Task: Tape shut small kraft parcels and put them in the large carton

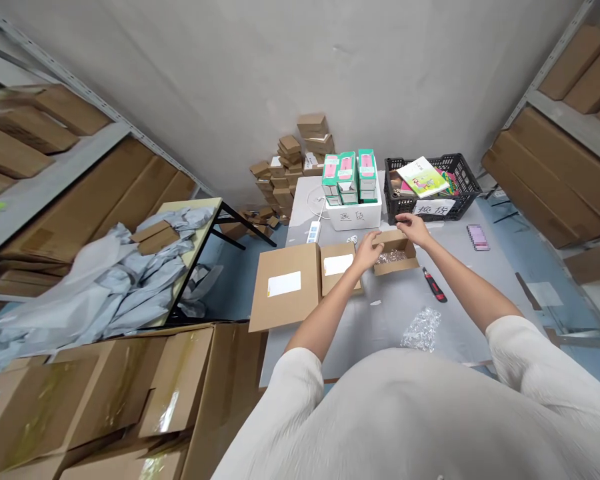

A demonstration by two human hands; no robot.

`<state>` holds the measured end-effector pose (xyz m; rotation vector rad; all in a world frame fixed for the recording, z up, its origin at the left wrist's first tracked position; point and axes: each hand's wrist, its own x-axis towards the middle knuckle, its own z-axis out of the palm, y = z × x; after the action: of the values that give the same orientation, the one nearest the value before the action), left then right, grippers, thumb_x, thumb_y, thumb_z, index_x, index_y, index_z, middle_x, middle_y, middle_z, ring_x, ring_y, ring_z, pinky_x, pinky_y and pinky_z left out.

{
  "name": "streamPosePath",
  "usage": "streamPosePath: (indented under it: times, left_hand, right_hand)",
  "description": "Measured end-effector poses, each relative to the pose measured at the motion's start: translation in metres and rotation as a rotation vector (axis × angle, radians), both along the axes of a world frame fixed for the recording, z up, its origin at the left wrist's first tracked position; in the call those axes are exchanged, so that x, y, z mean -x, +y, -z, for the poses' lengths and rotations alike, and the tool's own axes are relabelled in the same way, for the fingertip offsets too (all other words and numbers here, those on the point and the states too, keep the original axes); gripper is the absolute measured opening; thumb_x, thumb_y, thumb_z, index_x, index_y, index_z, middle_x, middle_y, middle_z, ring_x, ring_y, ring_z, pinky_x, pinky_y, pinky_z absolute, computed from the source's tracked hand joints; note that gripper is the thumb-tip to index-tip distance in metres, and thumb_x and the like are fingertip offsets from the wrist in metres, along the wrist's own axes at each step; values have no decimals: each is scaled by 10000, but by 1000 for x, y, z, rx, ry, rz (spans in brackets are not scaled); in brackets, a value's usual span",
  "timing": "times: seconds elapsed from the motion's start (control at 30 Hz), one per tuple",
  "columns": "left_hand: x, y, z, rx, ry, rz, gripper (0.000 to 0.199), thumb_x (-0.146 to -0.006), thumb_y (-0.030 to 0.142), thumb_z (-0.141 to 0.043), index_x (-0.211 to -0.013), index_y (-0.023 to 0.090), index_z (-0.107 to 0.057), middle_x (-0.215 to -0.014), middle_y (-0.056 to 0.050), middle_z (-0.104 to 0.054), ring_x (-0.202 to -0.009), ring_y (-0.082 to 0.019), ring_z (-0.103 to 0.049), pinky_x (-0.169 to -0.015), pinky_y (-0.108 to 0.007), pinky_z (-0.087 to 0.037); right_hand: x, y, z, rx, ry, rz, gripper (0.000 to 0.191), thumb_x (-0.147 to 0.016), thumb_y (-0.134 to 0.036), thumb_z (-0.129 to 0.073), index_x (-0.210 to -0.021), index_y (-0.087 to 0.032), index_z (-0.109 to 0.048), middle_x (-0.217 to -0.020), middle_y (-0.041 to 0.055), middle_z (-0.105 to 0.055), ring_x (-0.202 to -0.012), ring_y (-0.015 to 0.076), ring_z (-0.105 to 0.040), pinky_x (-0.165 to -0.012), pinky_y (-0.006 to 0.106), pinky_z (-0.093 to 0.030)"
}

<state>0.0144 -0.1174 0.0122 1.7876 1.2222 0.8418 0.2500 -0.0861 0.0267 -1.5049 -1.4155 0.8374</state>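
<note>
A small open cardboard box (396,267) stands on the grey table, with shiny clear plastic wrap (391,257) inside it. My left hand (367,252) has its fingers closed over the box's left side. At the back right, my right hand (414,230) is bent at the far flap, thumb and fingers close together on it. To the right of the box lies a red and black utility knife (435,285). Crumpled clear plastic wrap (422,329) rests nearer to my body. Just left of the box are a smaller labelled carton (336,280) and a large flat carton (286,287).
Behind the box stand a white foam bin (354,217) of green-and-pink boxes and a black crate (431,212) with books. A power strip (313,231) and a phone-like pink item (478,237) lie on the table (380,333). Stacked cartons (180,380) border the left side.
</note>
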Motion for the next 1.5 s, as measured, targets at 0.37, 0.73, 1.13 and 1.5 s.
streamPosePath:
  times: [0.37, 0.73, 1.13, 1.5]
  left_hand:
    - [-26, -81, 49, 174, 14, 131, 372, -952, 129, -639, -1303, 196, -740, -1424, -135, -714, -1245, -270, -721, -1090, -445, -597]
    - [-29, -123, 91, 265, 222, 122, 363, -945, 110, -612, -1268, 178, -763, -1320, -117, -775, -1123, -245, -767, -1124, -439, -584]
    - [-24, -143, 96, 365, 179, 73, 322, -954, 119, -622, -1235, 190, -762, -1349, -108, -769, -1120, -222, -766, -1100, -403, -587]
    - [-30, -135, 91, 457, 188, 119, 504, -938, 294, -779, -1417, 185, -666, -1348, -142, -762, -1187, -266, -761, -1080, -414, -592]
  right_hand:
    - [-34, -112, 58, 167, 25, 7, 326, -815, -324, -744, -1102, -186, -814, -1127, 100, -833, -914, 231, -751, -956, 424, -628]
    - [-52, -215, 152, 577, -256, -32, 282, -808, -221, -769, -1086, -217, -811, -1157, 95, -814, -994, 236, -774, -992, 367, -604]
    - [-40, -230, 190, 819, -507, -70, 451, -773, -148, -696, -1209, -202, -799, -1264, 149, -798, -1134, 300, -759, -1006, 369, -572]
    - [-51, -189, 122, 607, 17, -20, 126, -746, -236, -718, -853, -199, -774, -746, 22, -746, -754, 215, -725, -801, 343, -619]
